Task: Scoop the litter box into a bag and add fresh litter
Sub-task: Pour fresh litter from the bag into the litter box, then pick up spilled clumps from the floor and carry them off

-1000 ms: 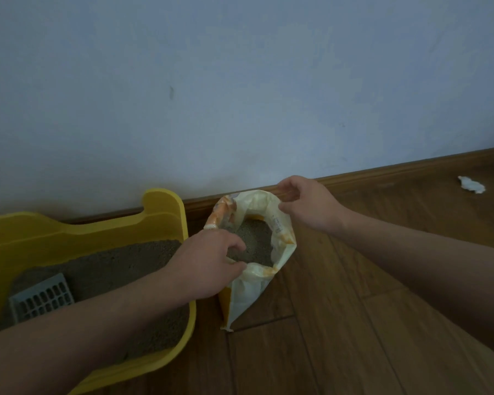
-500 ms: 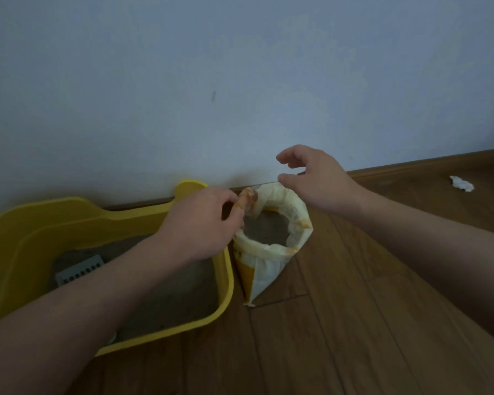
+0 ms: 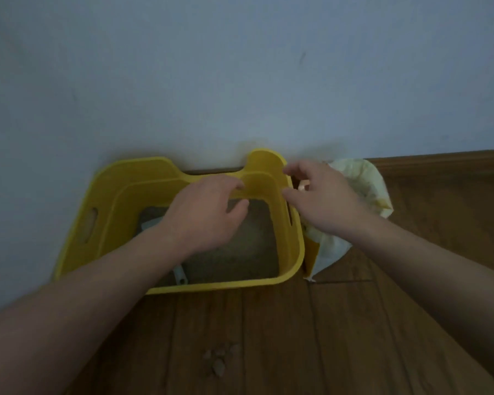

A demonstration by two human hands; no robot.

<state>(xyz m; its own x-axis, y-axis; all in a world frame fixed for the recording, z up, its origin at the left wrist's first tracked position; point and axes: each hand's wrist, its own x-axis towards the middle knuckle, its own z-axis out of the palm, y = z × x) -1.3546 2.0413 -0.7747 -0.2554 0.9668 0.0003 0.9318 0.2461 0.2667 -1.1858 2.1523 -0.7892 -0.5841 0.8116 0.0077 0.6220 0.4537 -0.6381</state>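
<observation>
Head view, looking down at a yellow litter box (image 3: 183, 172) set on a wooden floor (image 3: 297, 337) against a pale wall (image 3: 240, 67). Grey litter (image 3: 254, 246) is seen across its bottom, and a grey scoop (image 3: 180, 276) lies in it, mostly hidden under the left forearm.

The left hand (image 3: 208, 215) is held over the box, fingers loosely curled, with nothing gripped. The right hand (image 3: 322, 198) is held at the box's raised right back corner, thumb and fingers curved and parted, nothing held. Whether the rim is touched cannot be told.

A pale litter bag (image 3: 362, 178) with a rolled-down top stands just beside the box's right wall, partly behind the right hand.

No scooping or pouring appears to be under way. The scoop's handle would probably need to be taken next, or the bag lifted.

A few loose clumps (image 3: 217, 363) lie on the floor in front of the box.
</observation>
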